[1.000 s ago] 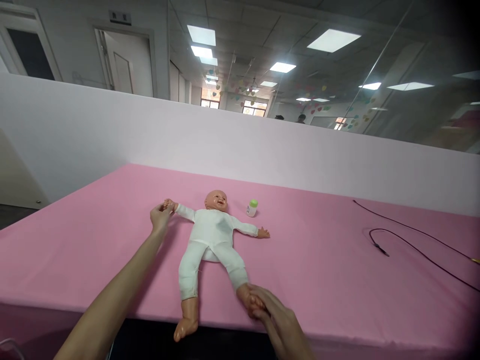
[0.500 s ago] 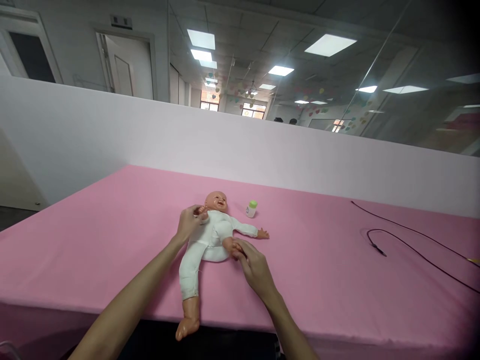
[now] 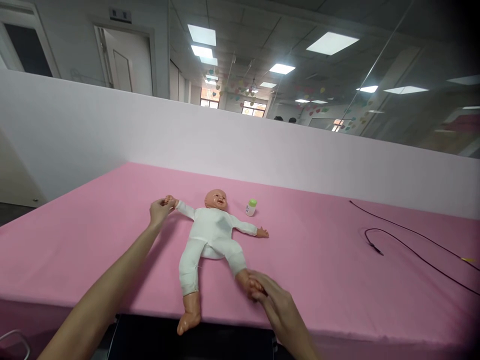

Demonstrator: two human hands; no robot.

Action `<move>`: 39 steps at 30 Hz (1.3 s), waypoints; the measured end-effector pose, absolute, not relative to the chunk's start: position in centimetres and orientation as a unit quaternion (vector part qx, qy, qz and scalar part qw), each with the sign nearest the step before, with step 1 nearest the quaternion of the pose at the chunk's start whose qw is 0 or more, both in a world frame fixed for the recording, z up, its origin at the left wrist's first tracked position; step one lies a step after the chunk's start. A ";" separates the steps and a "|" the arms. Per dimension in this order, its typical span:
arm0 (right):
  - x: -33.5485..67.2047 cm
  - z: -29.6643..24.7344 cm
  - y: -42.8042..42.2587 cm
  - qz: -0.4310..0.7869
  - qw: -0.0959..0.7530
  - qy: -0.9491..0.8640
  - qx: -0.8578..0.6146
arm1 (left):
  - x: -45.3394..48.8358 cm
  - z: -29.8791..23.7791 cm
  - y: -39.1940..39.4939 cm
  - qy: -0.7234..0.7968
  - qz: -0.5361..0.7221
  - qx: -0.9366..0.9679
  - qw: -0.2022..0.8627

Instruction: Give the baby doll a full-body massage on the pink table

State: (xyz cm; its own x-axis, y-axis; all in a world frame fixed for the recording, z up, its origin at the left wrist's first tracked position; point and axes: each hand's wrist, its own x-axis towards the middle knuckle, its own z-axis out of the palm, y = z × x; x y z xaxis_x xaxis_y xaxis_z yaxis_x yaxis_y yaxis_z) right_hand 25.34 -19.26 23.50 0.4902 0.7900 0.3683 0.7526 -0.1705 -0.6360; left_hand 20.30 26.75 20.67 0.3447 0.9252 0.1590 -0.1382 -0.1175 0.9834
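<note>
A baby doll (image 3: 212, 225) with a white cloth body lies face up on the pink-covered table (image 3: 318, 280), its head toward the far wall. My left hand (image 3: 160, 210) is closed around the doll's hand on the left, with that arm stretched out sideways. Down at the right, my right hand (image 3: 275, 302) grips the doll's foot, and that leg is extended toward me. The doll's other arm rests out on the cloth. Its other foot (image 3: 189, 320) hangs over the table's near edge.
A small white bottle with a green cap (image 3: 251, 207) stands beside the doll's head. Thin black cables (image 3: 397, 245) lie across the right of the table. A white low wall (image 3: 262, 150) with glass above borders the far side.
My left hand has drawn the doll's arm outward to the left, away from its head. My right hand has pulled the bent leg down and toward me, straightening it.
</note>
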 end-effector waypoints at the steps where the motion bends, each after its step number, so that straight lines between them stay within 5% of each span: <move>1: 24.7 22.4 -20.0 0.028 0.398 -0.505 -0.766 | 19.8 19.8 27.6 0.365 0.454 0.570 0.580; 7: 22.9 18.7 -19.8 0.012 0.425 -0.481 -0.767 | 18.7 17.9 27.5 0.434 0.432 0.573 0.545; 12: 25.0 24.1 -16.3 -0.051 0.421 -0.505 -0.752 | 20.8 23.1 23.0 0.272 0.487 0.689 0.463; 20: 28.7 24.5 -6.5 -0.072 0.358 -0.506 -0.782 | 24.4 23.4 15.6 0.173 0.350 0.856 0.337; 26: 27.5 25.8 -11.5 -0.030 0.401 -0.496 -0.770 | 22.1 23.3 22.3 0.180 0.399 0.771 0.463; 31: 25.2 23.7 -18.4 0.013 0.413 -0.498 -0.762 | 18.7 20.0 28.0 0.376 0.415 0.617 0.553; 39: 24.0 20.0 -18.8 0.017 0.422 -0.492 -0.762 | 19.0 20.4 25.3 0.372 0.440 0.621 0.532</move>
State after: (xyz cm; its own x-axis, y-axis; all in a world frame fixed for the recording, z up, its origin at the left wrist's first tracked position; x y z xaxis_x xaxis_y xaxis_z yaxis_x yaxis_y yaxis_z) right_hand 23.98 -18.78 20.03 0.5162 0.7636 0.3878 0.7341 -0.1613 -0.6596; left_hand 18.96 25.28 20.45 0.3357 0.9300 0.1499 -0.0056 -0.1571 0.9876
